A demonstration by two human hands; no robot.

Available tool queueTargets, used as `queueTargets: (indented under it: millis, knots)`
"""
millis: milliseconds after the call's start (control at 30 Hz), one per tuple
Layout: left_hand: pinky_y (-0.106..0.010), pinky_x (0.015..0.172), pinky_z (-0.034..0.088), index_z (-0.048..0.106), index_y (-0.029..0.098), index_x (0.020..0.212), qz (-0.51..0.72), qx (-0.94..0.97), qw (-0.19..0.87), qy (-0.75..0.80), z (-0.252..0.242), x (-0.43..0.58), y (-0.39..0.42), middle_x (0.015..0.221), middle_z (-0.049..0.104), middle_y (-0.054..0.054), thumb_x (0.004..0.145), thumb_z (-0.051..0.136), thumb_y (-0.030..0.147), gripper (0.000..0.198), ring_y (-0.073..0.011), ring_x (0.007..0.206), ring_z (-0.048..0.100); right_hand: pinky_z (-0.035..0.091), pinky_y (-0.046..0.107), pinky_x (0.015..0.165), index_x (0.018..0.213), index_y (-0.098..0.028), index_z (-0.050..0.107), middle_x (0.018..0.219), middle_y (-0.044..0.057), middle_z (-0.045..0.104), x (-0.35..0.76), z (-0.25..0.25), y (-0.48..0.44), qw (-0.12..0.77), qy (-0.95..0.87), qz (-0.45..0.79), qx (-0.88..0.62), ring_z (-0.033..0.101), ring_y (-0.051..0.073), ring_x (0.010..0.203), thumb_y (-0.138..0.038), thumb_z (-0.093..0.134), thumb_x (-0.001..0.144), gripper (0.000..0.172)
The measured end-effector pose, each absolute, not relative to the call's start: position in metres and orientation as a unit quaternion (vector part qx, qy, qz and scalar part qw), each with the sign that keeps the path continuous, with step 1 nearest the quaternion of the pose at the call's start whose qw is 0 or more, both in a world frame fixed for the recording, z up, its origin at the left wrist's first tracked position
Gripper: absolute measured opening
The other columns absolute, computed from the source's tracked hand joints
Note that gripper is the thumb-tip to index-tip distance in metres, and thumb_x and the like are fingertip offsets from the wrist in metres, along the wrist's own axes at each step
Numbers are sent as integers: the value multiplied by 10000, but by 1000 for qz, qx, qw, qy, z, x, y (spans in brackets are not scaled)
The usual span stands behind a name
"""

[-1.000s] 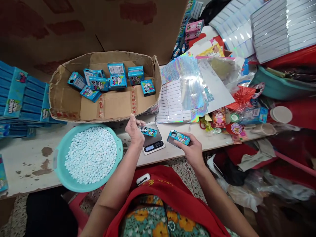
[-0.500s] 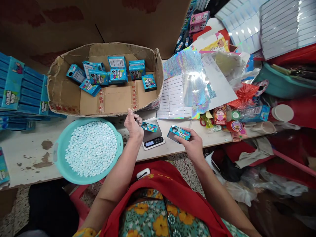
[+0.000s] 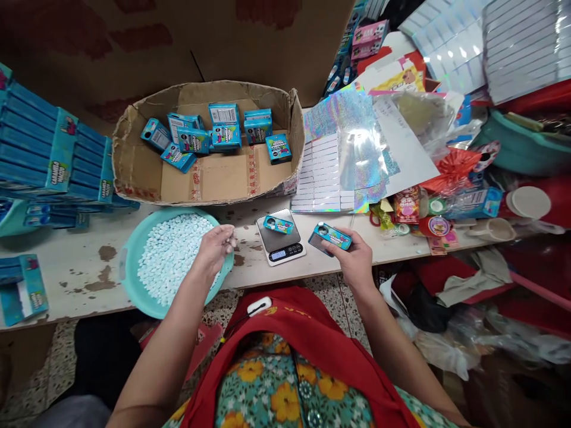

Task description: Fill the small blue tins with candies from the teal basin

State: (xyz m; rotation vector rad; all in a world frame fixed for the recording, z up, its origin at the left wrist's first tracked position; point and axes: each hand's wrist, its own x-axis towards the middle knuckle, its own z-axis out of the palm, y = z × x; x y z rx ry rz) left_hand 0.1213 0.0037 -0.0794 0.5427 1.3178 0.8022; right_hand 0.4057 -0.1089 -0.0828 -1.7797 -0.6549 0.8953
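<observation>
My right hand (image 3: 357,255) grips a small blue candy box (image 3: 333,235), with a round hole on its top face, just right of the digital scale (image 3: 285,252). Another blue box (image 3: 277,224) of the same sort lies on the scale's plate; its display is lit, but I cannot read the figures. Over the right rim of a turquoise basin (image 3: 129,279) is my left hand (image 3: 215,246), its fingers curled together. Whatever is between those fingertips is too small to make out. Many pale blue candies (image 3: 165,255) fill the basin.
Behind the basin and scale stands a cut-down cardboard box (image 3: 223,189) with several blue boxes inside. Stacked blue boxes (image 3: 57,148) rise at the left. Holographic sheets (image 3: 348,148) lie right of the carton, with packets and a cup (image 3: 491,230) farther right.
My left hand has moved from beside the scale leftward and down to the basin's edge. The box in my right hand stays held. The whole view has shifted slightly.
</observation>
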Motion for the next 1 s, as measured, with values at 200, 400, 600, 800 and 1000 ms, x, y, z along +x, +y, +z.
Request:
queueTargets:
  millis: [200, 400, 600, 800, 1000]
  knots:
    - [-177, 433, 307, 638, 156, 633, 224, 483, 616, 581, -85, 142, 4, 547, 532, 15, 635, 713, 257, 126, -81, 461, 426, 516, 342, 720, 1004, -175, 646, 868, 34, 670, 400, -90, -112, 507, -261, 381, -728, 614, 179, 768, -392, 809, 574, 509]
    - [-200, 493, 262, 600, 186, 662, 219, 586, 537, 565, -85, 173, 12, 544, 476, 32, 746, 628, 382, 215, -102, 498, 380, 510, 341, 726, 1016, -173, 648, 860, 36, 685, 401, -91, -116, 508, -244, 382, -732, 625, 181, 765, -389, 816, 571, 523]
    - [-227, 532, 214, 589, 253, 800, 133, 689, 411, 582, -88, 194, 9, 472, 401, 52, 710, 700, 351, 173, -143, 471, 389, 518, 357, 728, 1045, -171, 638, 890, 53, 685, 402, -92, -117, 511, -248, 387, -727, 626, 195, 791, -416, 803, 584, 548]
    - [-240, 552, 250, 624, 282, 828, 132, 727, 384, 554, -97, 192, 25, 541, 508, 20, 761, 648, 374, 116, -177, 535, 492, 504, 370, 781, 1002, -174, 645, 906, 54, 684, 402, -90, -113, 499, -285, 397, -716, 620, 196, 813, -414, 790, 600, 490]
    - [-257, 590, 287, 666, 274, 876, -16, 801, 317, 508, -92, 186, 26, 710, 647, -51, 842, 543, 408, 185, -230, 682, 588, 504, 347, 772, 1012, -188, 635, 926, 42, 672, 398, -93, -105, 504, -311, 422, -686, 615, 184, 811, -371, 787, 621, 457]
